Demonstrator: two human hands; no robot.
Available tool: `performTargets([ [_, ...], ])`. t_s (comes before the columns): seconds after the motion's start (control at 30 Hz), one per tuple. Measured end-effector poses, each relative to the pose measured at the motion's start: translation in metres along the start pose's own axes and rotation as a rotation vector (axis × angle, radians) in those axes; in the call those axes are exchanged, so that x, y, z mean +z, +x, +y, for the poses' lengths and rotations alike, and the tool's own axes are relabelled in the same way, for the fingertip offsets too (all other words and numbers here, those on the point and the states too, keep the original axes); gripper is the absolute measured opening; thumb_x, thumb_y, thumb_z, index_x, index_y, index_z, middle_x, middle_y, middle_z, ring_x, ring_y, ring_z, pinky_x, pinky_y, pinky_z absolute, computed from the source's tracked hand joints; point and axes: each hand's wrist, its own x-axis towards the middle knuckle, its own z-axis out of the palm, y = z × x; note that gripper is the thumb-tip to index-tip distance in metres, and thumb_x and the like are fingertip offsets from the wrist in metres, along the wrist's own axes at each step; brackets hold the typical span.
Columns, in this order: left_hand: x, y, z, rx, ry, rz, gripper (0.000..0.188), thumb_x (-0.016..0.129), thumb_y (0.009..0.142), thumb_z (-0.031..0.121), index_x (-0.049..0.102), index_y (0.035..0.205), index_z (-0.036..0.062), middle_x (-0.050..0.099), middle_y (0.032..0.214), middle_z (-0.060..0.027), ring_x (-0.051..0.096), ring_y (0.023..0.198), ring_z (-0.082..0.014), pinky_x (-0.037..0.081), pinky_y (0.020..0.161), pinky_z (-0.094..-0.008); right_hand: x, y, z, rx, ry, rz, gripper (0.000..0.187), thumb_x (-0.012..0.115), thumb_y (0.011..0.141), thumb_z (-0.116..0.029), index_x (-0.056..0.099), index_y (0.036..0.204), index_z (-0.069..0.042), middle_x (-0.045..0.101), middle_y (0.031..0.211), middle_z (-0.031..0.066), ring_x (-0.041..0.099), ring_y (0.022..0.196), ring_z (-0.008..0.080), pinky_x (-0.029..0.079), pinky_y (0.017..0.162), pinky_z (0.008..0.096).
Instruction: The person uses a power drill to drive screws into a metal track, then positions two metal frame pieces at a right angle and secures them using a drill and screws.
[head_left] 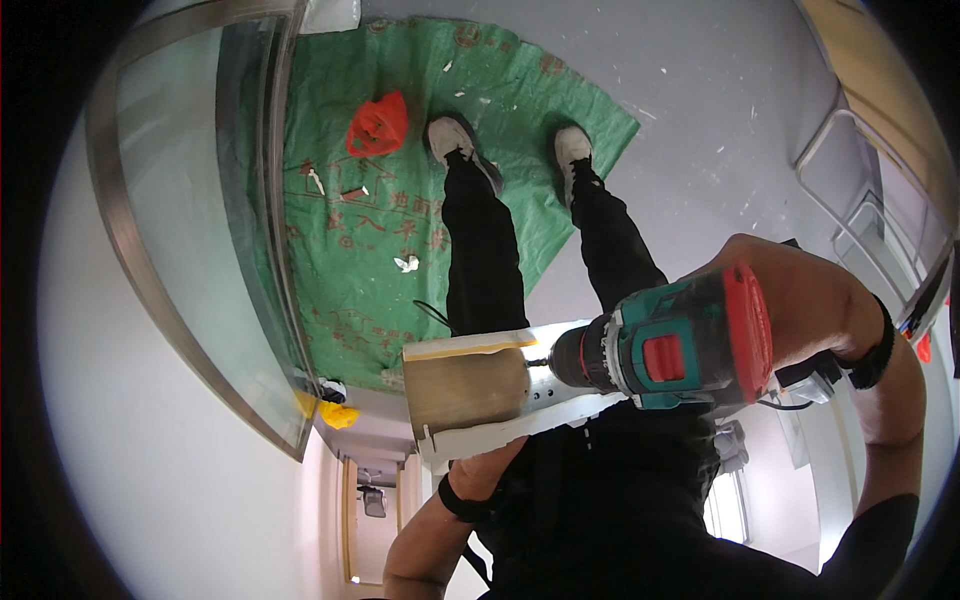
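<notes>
A teal and black cordless drill [650, 310] with red parts lies across the middle of the view, its chuck pointing left. My right hand [800, 295] is closed around its handle; the drill's body hides most of the fingers. The bit's tip is at a channel-shaped metal piece [465, 395] with white side edges and a brownish inner face. Small dark holes show in its bright end beside the chuck. From below, my left hand [492, 465] supports this piece, with its fingers hidden underneath. Both wrists wear black bands.
A green printed ground sheet [350, 280] covers the floor under my feet, with a red plastic bag [378, 125] and white scraps on it. At the left stands a metal-framed glass panel [170, 150]. A yellow bag [338, 414] lies near its foot. A white metal frame [850, 120] stands right.
</notes>
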Motion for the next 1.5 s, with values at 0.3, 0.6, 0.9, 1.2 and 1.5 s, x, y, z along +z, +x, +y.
performTargets([
  [0.3, 0.007, 0.002, 0.003, 0.057, 0.113, 0.017, 0.038, 0.051, 0.096, 0.033, 0.056, 0.123, 0.0076, 0.058, 0.120, -0.0086, 0.059, 0.109, -0.0249, 0.051, 0.089, -0.0416, -0.002, 0.000, -0.007, 0.012, 0.022, 0.002, 0.029, 0.081, 0.063, -0.015, 0.065, 0.084, -0.002, 0.065, 0.071, 0.0139, 0.062, 0.062, 0.0279, 0.050, 0.060, 0.0360],
  [0.6, 0.007, -0.002, 0.000, 0.204, 0.553, 0.007, 0.037, 0.050, 0.096, 0.033, 0.058, 0.121, 0.0075, 0.059, 0.119, -0.0086, 0.059, 0.108, -0.0253, 0.051, 0.088, -0.0419, -0.013, 0.014, -0.015, -0.115, -0.319, 0.014, 0.029, 0.080, 0.062, -0.017, 0.065, 0.082, -0.005, 0.064, 0.073, 0.0159, 0.062, 0.070, 0.0368, 0.049, 0.061, 0.0385],
  [0.9, 0.020, -0.002, -0.003, 0.373, 1.203, -0.005, 0.036, 0.050, 0.096, 0.032, 0.060, 0.120, 0.0074, 0.060, 0.118, -0.0087, 0.060, 0.108, -0.0258, 0.052, 0.088, -0.0422, -0.010, 0.010, -0.009, -0.109, -0.280, 0.043, 0.034, 0.081, 0.060, -0.018, 0.065, 0.086, -0.005, 0.065, 0.074, 0.0154, 0.063, 0.071, 0.0366, 0.050, 0.063, 0.0376],
  [1.2, 0.011, 0.042, -0.001, -0.100, -0.226, 0.229, 0.041, 0.080, 0.061, 0.019, 0.070, 0.099, 0.0084, 0.063, 0.111, -0.0079, 0.054, 0.109, -0.0313, 0.037, 0.095, -0.0489, -0.017, -0.059, 0.045, -0.007, -0.005, 0.683, 0.052, 0.084, 0.071, -0.014, 0.060, 0.117, -0.003, 0.066, 0.108, 0.0084, 0.065, 0.089, 0.0188, 0.053, 0.073, 0.0330],
  [1.5, -0.004, 0.098, -0.021, -0.063, -0.207, 0.364, 0.050, 0.077, 0.056, 0.015, 0.062, 0.102, 0.0004, 0.056, 0.119, -0.0112, 0.052, 0.112, -0.0293, 0.039, 0.090, -0.0431, 0.008, 0.048, 0.056, 0.012, 0.421, 0.580, 0.050, 0.068, 0.086, -0.020, 0.050, 0.128, 0.001, 0.060, 0.126, 0.0220, 0.055, 0.067, 0.0114, 0.049, 0.067, 0.0276],
])
